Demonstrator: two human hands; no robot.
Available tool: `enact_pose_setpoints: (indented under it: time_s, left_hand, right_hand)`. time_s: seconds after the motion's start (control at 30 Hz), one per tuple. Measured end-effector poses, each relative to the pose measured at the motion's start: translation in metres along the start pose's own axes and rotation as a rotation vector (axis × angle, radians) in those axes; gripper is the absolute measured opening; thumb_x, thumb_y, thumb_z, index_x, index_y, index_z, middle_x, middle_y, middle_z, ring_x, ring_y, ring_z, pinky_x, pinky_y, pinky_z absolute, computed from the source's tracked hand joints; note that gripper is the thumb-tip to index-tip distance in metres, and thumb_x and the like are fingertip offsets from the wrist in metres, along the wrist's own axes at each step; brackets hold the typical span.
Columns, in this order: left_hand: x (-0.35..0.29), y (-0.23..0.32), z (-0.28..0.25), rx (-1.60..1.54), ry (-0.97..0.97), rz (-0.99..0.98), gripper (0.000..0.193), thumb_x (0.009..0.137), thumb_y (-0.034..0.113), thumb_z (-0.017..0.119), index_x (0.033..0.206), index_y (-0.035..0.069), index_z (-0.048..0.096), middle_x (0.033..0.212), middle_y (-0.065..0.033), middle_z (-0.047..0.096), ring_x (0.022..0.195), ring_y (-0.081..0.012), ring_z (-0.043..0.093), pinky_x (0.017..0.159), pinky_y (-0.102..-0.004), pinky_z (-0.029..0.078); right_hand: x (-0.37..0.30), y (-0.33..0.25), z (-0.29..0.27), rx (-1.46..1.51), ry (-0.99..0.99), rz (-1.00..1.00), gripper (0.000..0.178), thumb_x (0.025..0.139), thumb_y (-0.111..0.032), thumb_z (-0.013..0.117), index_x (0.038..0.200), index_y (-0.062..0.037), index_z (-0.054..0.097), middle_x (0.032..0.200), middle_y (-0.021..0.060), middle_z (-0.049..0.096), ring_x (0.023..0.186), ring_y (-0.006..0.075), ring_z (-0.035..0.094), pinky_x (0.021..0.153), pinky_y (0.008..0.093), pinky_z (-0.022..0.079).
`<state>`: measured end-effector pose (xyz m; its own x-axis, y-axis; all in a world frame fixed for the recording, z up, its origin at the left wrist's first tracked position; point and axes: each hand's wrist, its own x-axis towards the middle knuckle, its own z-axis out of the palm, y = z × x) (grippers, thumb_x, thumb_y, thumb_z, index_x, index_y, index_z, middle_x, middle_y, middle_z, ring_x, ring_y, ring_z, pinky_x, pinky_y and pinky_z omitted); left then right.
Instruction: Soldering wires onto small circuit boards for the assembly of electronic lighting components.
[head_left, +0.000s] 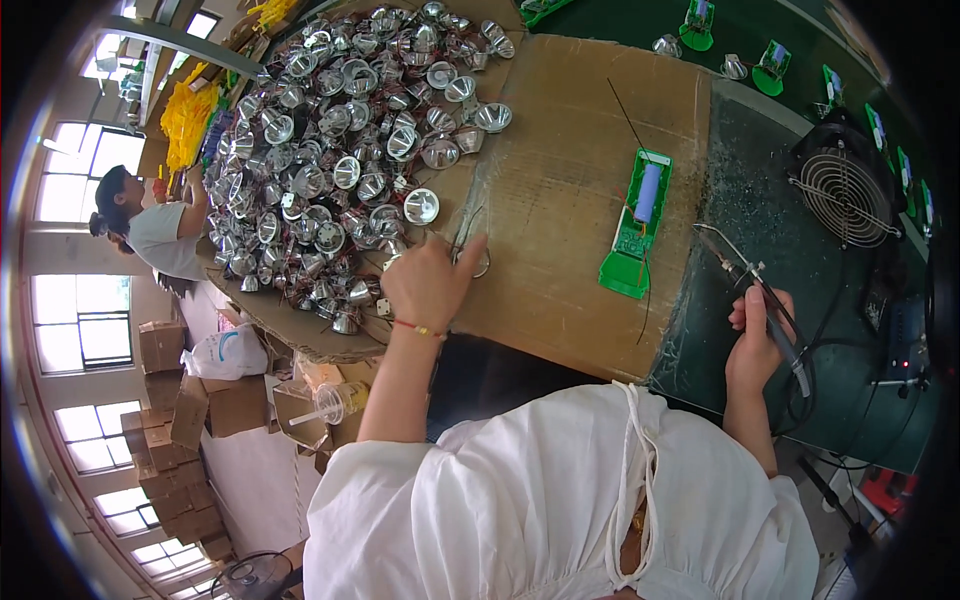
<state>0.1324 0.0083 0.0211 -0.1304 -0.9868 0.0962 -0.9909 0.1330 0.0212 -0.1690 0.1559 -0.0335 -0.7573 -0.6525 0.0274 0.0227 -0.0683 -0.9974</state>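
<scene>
My left hand [428,285] is closed at the right edge of a heap of silver lamp reflectors [345,172] with thin wires. Part of one reflector [482,264] shows beside its thumb; the fingertips are hidden, so what they grip cannot be made out. In my right hand [760,335] is a soldering iron [775,325], its tip pointing up and left over the dark bench. Between the hands, a green plastic housing [626,272] lies on the cardboard sheet [550,190]. It holds a blue cylindrical battery [648,193], and thin dark wires stick out at both ends.
A round metal fan guard [848,198] stands at right, near a dark blue box [906,335] with cables. More green housings [770,75] line the far bench. Another person [170,225] works at far left. Cartons [175,480] and a plastic cup [340,402] sit lower left.
</scene>
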Motion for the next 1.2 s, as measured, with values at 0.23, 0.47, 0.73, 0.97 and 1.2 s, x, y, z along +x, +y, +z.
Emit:
enact_pose_setpoints:
  time_s: [0.23, 0.47, 0.73, 0.97, 1.2]
  left_hand:
    - [0.002, 0.061, 0.023, -0.667, -0.084, 0.488, 0.007, 0.076, 0.01, 0.064, 0.08, 0.004, 0.064, 0.078, -0.0125, 0.063, 0.07, -0.028, 0.062, 0.063, -0.0347, 0.049]
    - [-0.009, 0.087, 0.02, -1.153, -0.479, 0.19, 0.017, 0.08, 0.013, 0.067, 0.089, -0.002, 0.064, 0.069, -0.0101, 0.066, 0.06, -0.0087, 0.061, 0.055, -0.0234, 0.048]
    - [-0.008, 0.073, 0.014, -0.779, -0.404, 0.249, 0.016, 0.077, 0.016, 0.067, 0.083, 0.001, 0.066, 0.059, -0.0087, 0.063, 0.051, -0.0155, 0.06, 0.051, -0.0261, 0.046]
    - [-0.017, 0.091, 0.02, -1.067, -0.337, 0.176, 0.017, 0.08, 0.015, 0.066, 0.075, -0.001, 0.063, 0.06, -0.0081, 0.059, 0.053, -0.0106, 0.057, 0.05, -0.0257, 0.044]
    - [-0.02, 0.104, 0.032, -1.012, -0.231, 0.32, 0.015, 0.08, 0.011, 0.067, 0.074, -0.001, 0.06, 0.073, -0.0044, 0.053, 0.059, -0.0086, 0.052, 0.053, -0.0228, 0.042]
  right_hand:
    - [-0.018, -0.019, 0.003, 0.003, -0.071, 0.016, 0.017, 0.083, -0.013, 0.062, 0.089, 0.0014, 0.054, 0.069, 0.007, 0.058, 0.056, 0.0085, 0.053, 0.052, 0.019, 0.043]
    - [-0.032, -0.023, 0.007, -0.002, -0.293, -0.106, 0.015, 0.082, -0.009, 0.06, 0.087, 0.0016, 0.051, 0.076, 0.0082, 0.054, 0.058, 0.0103, 0.053, 0.052, 0.0211, 0.045]
    - [-0.028, -0.017, 0.004, -0.133, -0.31, -0.207, 0.015, 0.081, -0.007, 0.061, 0.085, 0.0026, 0.05, 0.076, 0.0092, 0.053, 0.058, 0.0101, 0.053, 0.052, 0.0215, 0.045]
    - [-0.029, -0.022, 0.009, -0.148, -0.319, -0.258, 0.015, 0.08, -0.005, 0.062, 0.084, 0.0025, 0.051, 0.071, 0.0086, 0.055, 0.056, 0.0096, 0.053, 0.051, 0.0207, 0.044]
    - [-0.03, -0.022, 0.014, -0.16, -0.263, -0.202, 0.017, 0.077, -0.008, 0.069, 0.083, 0.001, 0.056, 0.068, 0.0049, 0.059, 0.058, 0.007, 0.052, 0.052, 0.0213, 0.042]
